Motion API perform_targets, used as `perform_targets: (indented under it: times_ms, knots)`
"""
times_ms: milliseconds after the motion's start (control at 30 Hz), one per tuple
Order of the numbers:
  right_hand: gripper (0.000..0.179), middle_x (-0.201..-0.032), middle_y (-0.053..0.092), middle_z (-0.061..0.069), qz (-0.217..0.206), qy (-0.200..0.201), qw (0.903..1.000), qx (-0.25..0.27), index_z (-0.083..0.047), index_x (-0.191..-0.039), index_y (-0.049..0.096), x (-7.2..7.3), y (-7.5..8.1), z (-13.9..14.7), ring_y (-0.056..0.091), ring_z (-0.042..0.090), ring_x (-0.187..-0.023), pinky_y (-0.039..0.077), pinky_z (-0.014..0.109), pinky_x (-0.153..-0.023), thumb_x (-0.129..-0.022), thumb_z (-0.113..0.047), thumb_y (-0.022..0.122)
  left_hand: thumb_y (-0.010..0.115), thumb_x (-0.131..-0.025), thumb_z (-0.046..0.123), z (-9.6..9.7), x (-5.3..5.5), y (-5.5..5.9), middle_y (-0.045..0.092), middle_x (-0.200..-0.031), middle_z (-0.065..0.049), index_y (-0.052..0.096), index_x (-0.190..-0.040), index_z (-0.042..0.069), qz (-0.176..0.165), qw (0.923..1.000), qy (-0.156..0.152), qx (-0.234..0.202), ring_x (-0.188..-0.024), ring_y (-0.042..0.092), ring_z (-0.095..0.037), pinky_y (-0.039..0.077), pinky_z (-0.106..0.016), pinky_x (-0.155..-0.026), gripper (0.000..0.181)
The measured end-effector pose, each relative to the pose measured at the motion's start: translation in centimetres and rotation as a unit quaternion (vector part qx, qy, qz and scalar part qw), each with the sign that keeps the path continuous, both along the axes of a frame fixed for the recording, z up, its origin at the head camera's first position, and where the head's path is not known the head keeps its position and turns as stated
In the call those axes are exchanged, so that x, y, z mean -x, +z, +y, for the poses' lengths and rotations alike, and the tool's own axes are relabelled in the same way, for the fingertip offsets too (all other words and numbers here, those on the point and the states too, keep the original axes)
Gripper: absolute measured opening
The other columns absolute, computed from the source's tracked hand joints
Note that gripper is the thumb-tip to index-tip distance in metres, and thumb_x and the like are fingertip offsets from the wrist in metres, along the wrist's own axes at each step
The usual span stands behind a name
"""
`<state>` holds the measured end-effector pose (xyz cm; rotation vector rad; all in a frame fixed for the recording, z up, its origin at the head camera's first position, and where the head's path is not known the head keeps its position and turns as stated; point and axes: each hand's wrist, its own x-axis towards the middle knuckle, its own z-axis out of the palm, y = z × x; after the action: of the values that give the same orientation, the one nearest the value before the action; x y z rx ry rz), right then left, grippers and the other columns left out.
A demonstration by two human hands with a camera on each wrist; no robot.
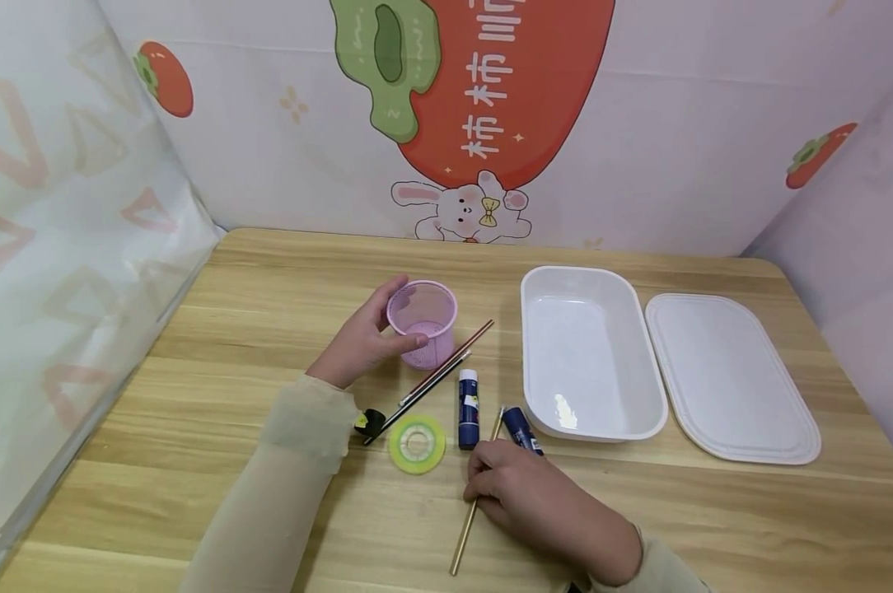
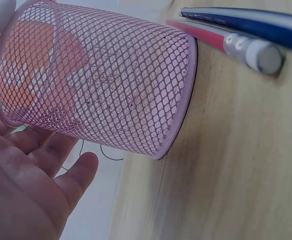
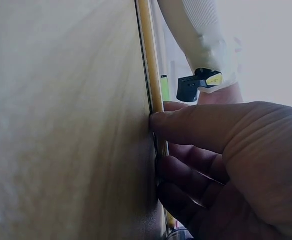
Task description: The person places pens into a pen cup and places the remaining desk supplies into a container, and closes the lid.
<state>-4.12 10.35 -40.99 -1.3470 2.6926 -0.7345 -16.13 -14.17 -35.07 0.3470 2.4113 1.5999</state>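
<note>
A pink mesh pen cup (image 1: 433,352) stands upright on the table, gripped by my left hand (image 1: 359,344) with the thumb at its near rim and fingers round the far side. In the left wrist view the mesh wall (image 2: 115,82) fills much of the picture, and some fingers spread apart from it. Lower right, my right hand (image 1: 524,494) pinches a gold pencil (image 1: 462,539) that lies along the tabletop. Seen from the right wrist, thumb and fingertips meet on the pencil (image 3: 150,55), close to the wood.
Beside the cup lie a red pencil (image 1: 479,333) and a dark pencil (image 1: 415,398). A yellow-green tape roll (image 1: 397,445), an upright-pointing glue stick (image 1: 469,420) and a second glue stick (image 1: 519,428) lie nearby. A white tub (image 1: 528,354) and its lid (image 1: 743,383) are at right.
</note>
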Motion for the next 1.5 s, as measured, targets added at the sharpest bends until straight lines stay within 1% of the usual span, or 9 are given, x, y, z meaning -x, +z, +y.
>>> perform_targets:
  times_ms: [233,433,533,667,800,1000,1033,1267,1500]
  knots:
    - [0.007,-0.092,0.053,-0.012,0.004,0.008,0.9999,-0.007,-0.019,-0.086,0.073,0.1,0.0,0.0,0.050,0.004,-0.088,0.045,0.020,-0.079,-0.082,-0.015,0.070,0.075,-0.079,0.024,0.1,0.1,-0.2,0.031,-0.148,-0.007,0.018,-0.149,0.012,0.008,0.9999,0.002,0.011,-0.135,0.030,-0.027,0.024,-0.043,-0.110,0.091]
    - [0.009,-0.089,0.051,-0.011,0.005,0.017,0.9998,0.011,-0.017,-0.087,0.074,-0.2,-0.1,-0.1,0.050,0.001,-0.081,0.044,0.012,-0.073,-0.083,-0.012,0.069,0.075,-0.079,0.024,0.1,0.1,-0.1,0.030,-0.149,-0.007,0.018,-0.149,0.012,0.007,0.9999,0.005,0.014,-0.135,0.030,-0.027,0.025,-0.042,-0.110,0.091]
    - [0.009,-0.088,0.050,-0.011,0.024,0.025,0.9993,0.018,-0.019,-0.085,0.074,-0.4,-0.2,-0.2,0.049,0.001,-0.078,0.043,0.011,-0.071,-0.083,-0.012,0.069,0.075,-0.079,0.023,0.1,0.0,-0.2,0.029,-0.149,-0.007,0.018,-0.149,0.013,0.005,0.9999,0.007,0.013,-0.135,0.030,-0.026,0.025,-0.042,-0.110,0.091]
    - [0.009,-0.087,0.048,-0.011,0.061,0.029,0.9976,0.015,-0.022,-0.082,0.073,-0.4,-0.3,-0.3,0.047,0.003,-0.077,0.043,0.014,-0.070,-0.083,-0.015,0.068,0.075,-0.079,0.023,0.0,0.1,-0.3,0.029,-0.149,-0.007,0.018,-0.149,0.013,0.008,0.9998,0.006,0.017,-0.135,0.030,-0.026,0.025,-0.043,-0.110,0.091]
    - [0.009,-0.087,0.049,-0.011,0.087,0.030,0.9956,0.013,-0.023,-0.079,0.071,-0.3,-0.4,-0.3,0.047,0.004,-0.077,0.043,0.019,-0.069,-0.084,-0.016,0.067,0.075,-0.079,0.023,-0.2,0.6,-1.1,0.029,-0.149,-0.007,0.017,-0.149,0.014,0.012,0.9998,0.006,0.015,-0.135,0.030,-0.026,0.025,-0.043,-0.110,0.092]
    - [0.009,-0.089,0.049,-0.011,0.074,0.030,0.9968,0.001,-0.024,-0.081,0.071,-0.4,-0.5,-0.3,0.046,0.004,-0.079,0.043,0.019,-0.070,-0.084,-0.017,0.067,0.078,-0.075,0.033,-0.7,1.8,-3.2,0.030,-0.149,0.000,0.018,-0.149,0.023,0.016,0.9999,0.005,0.005,-0.134,0.031,-0.022,0.024,-0.043,-0.110,0.095]
    - [0.008,-0.089,0.049,-0.011,0.072,0.030,0.9969,0.000,-0.024,-0.081,0.071,-0.5,-0.5,-0.3,0.046,0.004,-0.080,0.043,0.019,-0.070,-0.084,-0.017,0.067,0.078,-0.074,0.035,-0.7,1.9,-3.4,0.030,-0.148,0.001,0.018,-0.148,0.025,0.016,0.9998,0.005,0.005,-0.134,0.031,-0.021,0.025,-0.042,-0.110,0.096]
    - [0.007,-0.097,0.052,-0.012,0.056,0.038,0.9977,0.005,-0.022,-0.087,0.069,-0.6,-0.4,-0.3,0.049,0.003,-0.088,0.044,0.019,-0.080,-0.087,-0.018,0.064,0.078,-0.070,0.045,-0.7,1.9,-3.7,0.032,-0.147,0.006,0.020,-0.148,0.029,0.024,0.9995,0.012,0.015,-0.133,0.033,-0.019,0.027,-0.042,-0.109,0.098]
    - [0.008,-0.094,0.056,-0.017,0.055,0.049,0.9972,0.015,-0.024,-0.092,0.065,-0.7,-0.1,-0.5,0.052,0.001,-0.088,0.043,0.019,-0.082,-0.091,-0.018,0.059,0.078,-0.070,0.047,-0.8,2.0,-3.9,0.032,-0.147,0.007,0.020,-0.147,0.031,0.027,0.9994,0.011,0.017,-0.133,0.033,-0.018,0.027,-0.041,-0.109,0.097]
